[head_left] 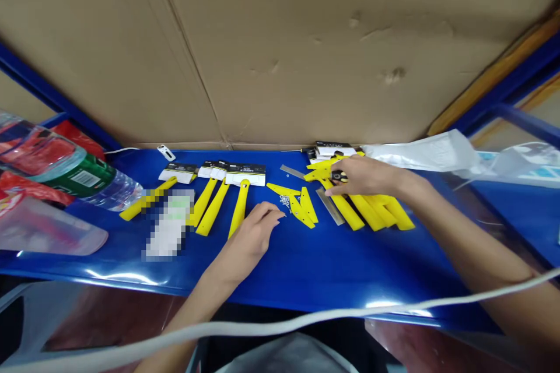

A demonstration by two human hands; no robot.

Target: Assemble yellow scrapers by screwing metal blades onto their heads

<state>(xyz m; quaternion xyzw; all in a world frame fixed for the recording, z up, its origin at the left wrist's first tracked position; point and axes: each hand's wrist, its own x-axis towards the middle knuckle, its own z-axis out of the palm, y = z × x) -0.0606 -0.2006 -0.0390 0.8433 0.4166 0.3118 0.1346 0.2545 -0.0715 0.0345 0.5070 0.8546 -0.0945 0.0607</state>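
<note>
Right hand (pixel 371 175): reaching over the right-hand group, fingers bent, thumb and forefinger apparently pinching a small black-and-yellow rounded grip (pixel 338 176); the lower fingers are partly hidden. The grip sits over a yellow angled piece (pixel 317 173), presumably so the two can meet.

Left hand (pixel 256 226): fingers bent and bunched, tips beside the loose parts; whether they touch or hold anything small, cannot tell. Its place probably keeps those parts within reach.

Flat yellow pointed pieces with small holes (pixel 308 207): a loose cluster between the hands, likely central to serve either.

Tiny silvery metal parts (pixel 284 199): heaped against the cluster, perhaps kept close so none stray.

Thin grey metal blade (pixel 333 210): flat, just below the right fingertips; a second, partly covered, lies above the cluster.

Long yellow handles (pixel 377 213): side by side under and beyond the right hand, seemingly grouped for easy picking.

Yellow handles with black-and-white cards (pixel 213 210): spread to the left, cards away from the wearer, apparently set apart from the loose pieces.

Glossy blue tabletop (pixel 289 274): bears all.
</note>
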